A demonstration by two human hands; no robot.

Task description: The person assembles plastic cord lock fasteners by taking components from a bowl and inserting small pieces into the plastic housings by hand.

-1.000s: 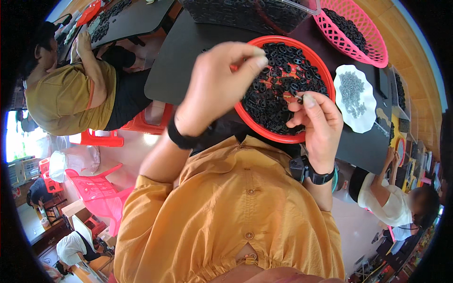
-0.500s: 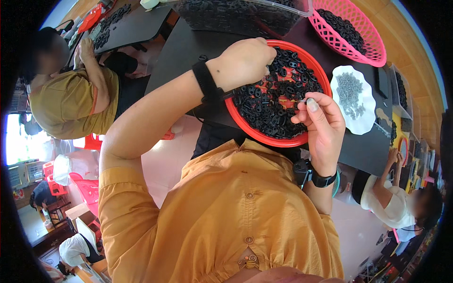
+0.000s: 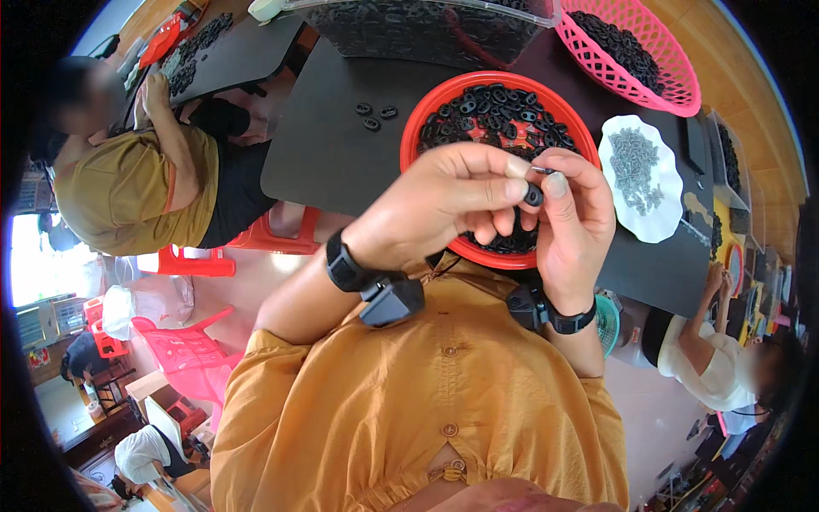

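Now that the left hand (image 3: 444, 205) has been brought from the far left of the red bowl (image 3: 409, 136) to meet the right hand (image 3: 582, 226), a black oval piece (image 3: 534, 196) is clamped between left thumb and fingers. By the right fingertips, drawn together, a slim dark pin (image 3: 543, 171) appears to be gripped, just beside it; both parts are judged to be handled together, above the bowl's near right. Left, on the dark table (image 3: 320, 149): three oval pieces (image 3: 372, 125), no longer covered. Right: white scalloped dish (image 3: 654, 227), small grey parts (image 3: 636, 171) contained.
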